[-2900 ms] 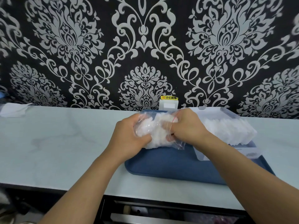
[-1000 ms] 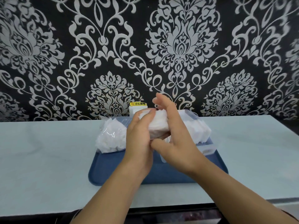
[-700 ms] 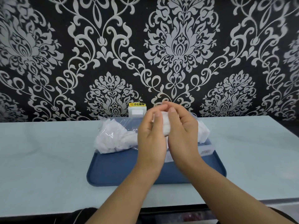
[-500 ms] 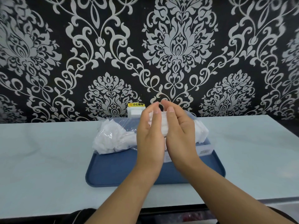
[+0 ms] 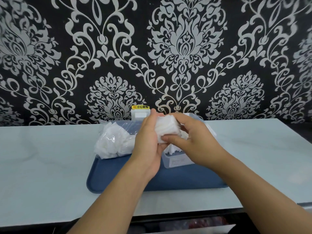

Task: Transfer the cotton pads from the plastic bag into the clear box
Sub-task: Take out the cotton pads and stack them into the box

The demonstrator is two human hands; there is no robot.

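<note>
Both hands meet over the tray (image 5: 118, 174), holding one stack of pads (image 5: 167, 128) between them. The left hand (image 5: 148, 142) cups the stack's left end with its fingers curled up behind, and the right hand (image 5: 194, 141) pinches it, thumb along the near lower edge and fingers over the far top, so each grip is pressed onto the stack, not spread. The stack hangs above the left end of the box (image 5: 179, 161), which stands on the right half of the tray and already holds pads. The bag (image 5: 113, 142) lies left of it, at the tray's far left corner, apart from the hands and with many pads inside. The step in hand looks like squaring up a bundle before it goes in, with the task well short of done. The next move calls for lowering the stack into a free part of the box while keeping both ends squeezed so the pads do not fan out. The stack's long axis runs roughly left to right, its right end tipped slightly lower, with the pads on edge. A small white fitting (image 5: 140, 114) with a yellow label sits against the wall beyond the surface (image 5: 42, 157).
</note>
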